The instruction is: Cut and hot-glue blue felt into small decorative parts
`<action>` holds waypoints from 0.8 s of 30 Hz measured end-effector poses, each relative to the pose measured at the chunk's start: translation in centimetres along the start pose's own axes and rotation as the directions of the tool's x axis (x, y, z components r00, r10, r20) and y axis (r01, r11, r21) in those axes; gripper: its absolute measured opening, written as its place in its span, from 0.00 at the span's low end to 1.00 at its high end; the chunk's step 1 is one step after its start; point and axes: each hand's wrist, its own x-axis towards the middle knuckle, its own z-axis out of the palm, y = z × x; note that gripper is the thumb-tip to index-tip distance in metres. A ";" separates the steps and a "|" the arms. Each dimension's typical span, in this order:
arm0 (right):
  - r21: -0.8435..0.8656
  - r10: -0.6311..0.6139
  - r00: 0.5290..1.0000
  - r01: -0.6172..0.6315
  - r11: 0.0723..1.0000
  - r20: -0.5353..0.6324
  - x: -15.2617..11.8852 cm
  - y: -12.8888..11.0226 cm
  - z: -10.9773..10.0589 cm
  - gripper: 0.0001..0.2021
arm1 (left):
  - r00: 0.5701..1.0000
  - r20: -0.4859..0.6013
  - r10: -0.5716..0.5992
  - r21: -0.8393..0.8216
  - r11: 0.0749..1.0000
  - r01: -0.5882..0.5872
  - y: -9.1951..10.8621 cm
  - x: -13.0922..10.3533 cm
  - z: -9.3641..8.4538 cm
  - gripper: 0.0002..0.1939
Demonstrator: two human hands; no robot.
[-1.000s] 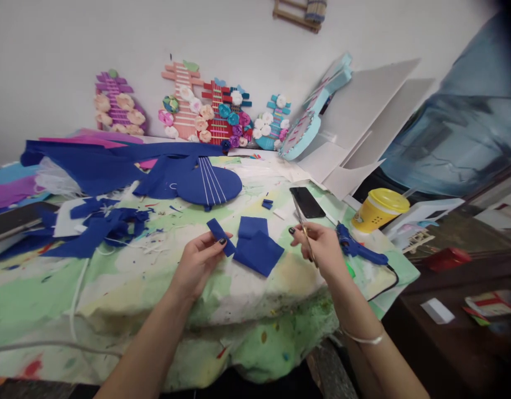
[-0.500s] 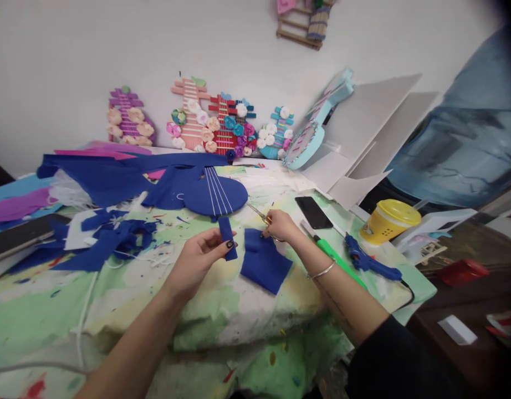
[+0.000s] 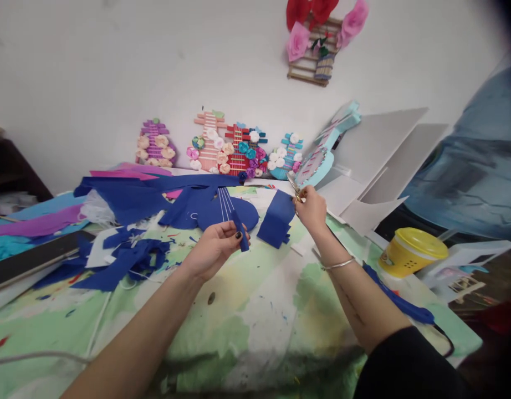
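Note:
My left hand (image 3: 219,246) pinches a short, narrow strip of blue felt (image 3: 241,233) between thumb and fingers. The strip overlaps the edge of a rounded blue felt guitar body (image 3: 209,213) with white strings (image 3: 223,202), which lies behind it. My right hand (image 3: 311,210) is closed around the finger loops of small gold scissors (image 3: 297,191), tips pointing away from me. Just left of that hand is a larger blue felt piece (image 3: 274,219) with a notched edge; whether the fingers touch it I cannot tell.
Blue scraps (image 3: 126,255) lie on the left, near stacked coloured felt (image 3: 56,219). Decorated guitars (image 3: 239,149) lean on the wall. To the right are white boards (image 3: 388,155), a yellow cup (image 3: 413,252) and a blue glue gun (image 3: 400,296), partly behind my arm.
The larger blue piece has shifted away from me, to the right of the guitar body, and turned. My right hand has moved right and farther out with the scissors. The view has tilted up.

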 end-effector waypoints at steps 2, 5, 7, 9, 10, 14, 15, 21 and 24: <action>0.124 0.008 0.998 0.000 0.992 -0.062 -0.8 -0.5 0.2 0.05 | 1.000 -0.005 -0.017 0.001 1.000 0.017 0.1 0.7 -0.2 0.12; 0.450 0.066 0.995 -0.091 0.889 0.070 -3.5 -1.8 0.9 0.10 | 0.999 -0.043 -0.034 0.020 0.999 0.035 -0.1 1.5 -0.8 0.14; 0.671 0.055 0.940 -0.280 0.686 0.335 -5.7 -2.8 1.7 0.13 | 0.995 -0.090 -0.037 0.037 0.998 0.041 -0.4 1.7 -1.2 0.15; 0.748 -0.027 0.854 -0.438 0.498 0.519 -7.7 -3.6 2.5 0.16 | 0.987 -0.154 -0.039 0.063 0.997 0.050 -1.0 1.8 -1.6 0.14; 0.752 -0.070 0.819 -0.486 0.445 0.570 -8.5 -3.9 2.8 0.17 | 0.982 -0.186 -0.042 0.084 0.995 0.059 -1.3 1.8 -1.9 0.14; 0.753 -0.183 0.759 -0.525 0.396 0.625 -10.3 -4.5 3.2 0.19 | 0.980 -0.195 -0.042 0.187 0.979 0.079 -2.3 1.8 -2.7 0.13; 0.760 -0.184 0.767 -0.513 0.401 0.615 -10.4 -4.6 3.1 0.18 | 0.985 -0.166 -0.038 0.212 0.974 0.073 -2.5 1.8 -2.8 0.13; 0.764 -0.036 0.824 -0.507 0.399 0.566 -10.4 -4.7 2.5 0.19 | 0.999 0.007 -0.034 0.414 0.910 0.028 -2.7 1.4 -2.4 0.09; 0.777 -0.052 0.819 -0.519 0.358 0.571 -10.5 -4.6 2.6 0.21 | 0.998 0.053 -0.023 0.483 0.875 -0.005 -3.0 1.4 -2.2 0.08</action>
